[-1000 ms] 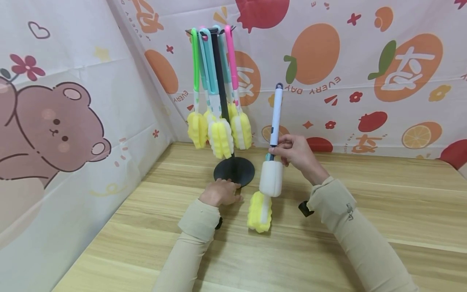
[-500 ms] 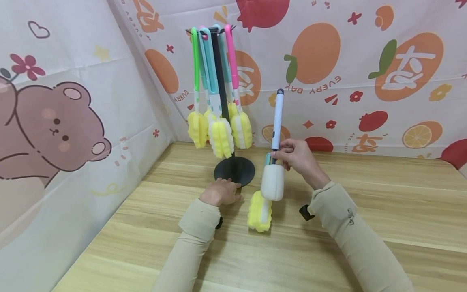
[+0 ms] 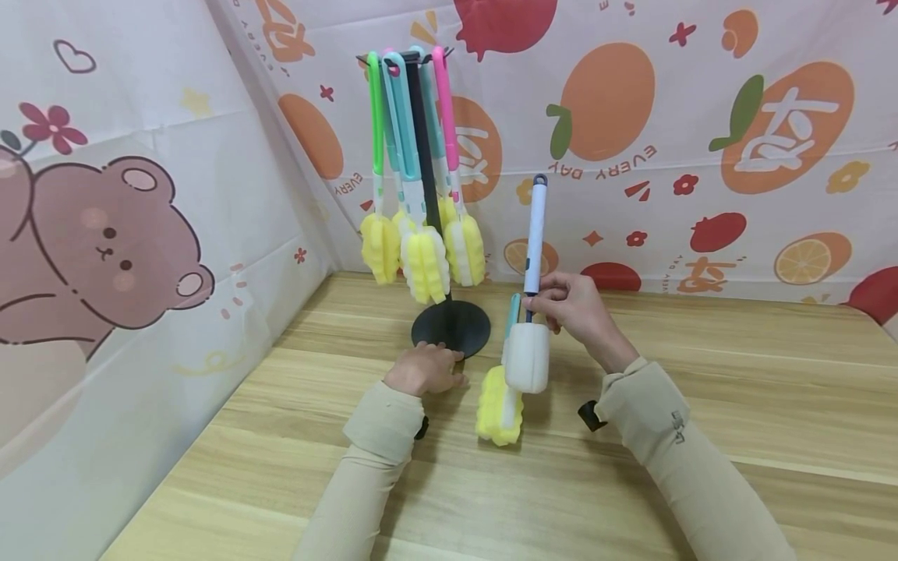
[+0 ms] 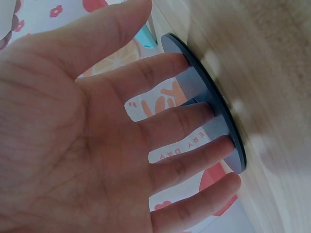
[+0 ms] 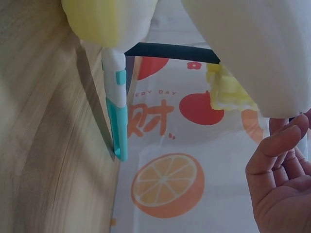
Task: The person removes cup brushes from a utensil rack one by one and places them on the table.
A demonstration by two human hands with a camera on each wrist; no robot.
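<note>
My right hand (image 3: 571, 308) pinches a bottle brush (image 3: 528, 358) by its dark neck. This brush has a white sponge head pointing down and a pale lavender handle rising above my fingers. Behind its head lies a second bottle brush (image 3: 500, 409) on the table, with a yellow-and-white sponge head and a teal handle (image 5: 117, 128). The white head overlaps part of it in the head view. My left hand (image 3: 424, 368) has its fingers spread, fingertips on the round base (image 4: 235, 155) of a black stand.
From hooks atop the stand's upright pole hang several yellow-and-white bottle brushes (image 3: 424, 265) with green, teal and pink handles. A fruit-print cloth (image 3: 701, 140) backs the wooden table (image 3: 737, 389), and a bear-print cloth (image 3: 140, 312) closes the left side.
My right hand has lowered the white-headed brush and shifted slightly right. More of the lying brush's teal handle shows now. The left hand stays on the stand's base.
</note>
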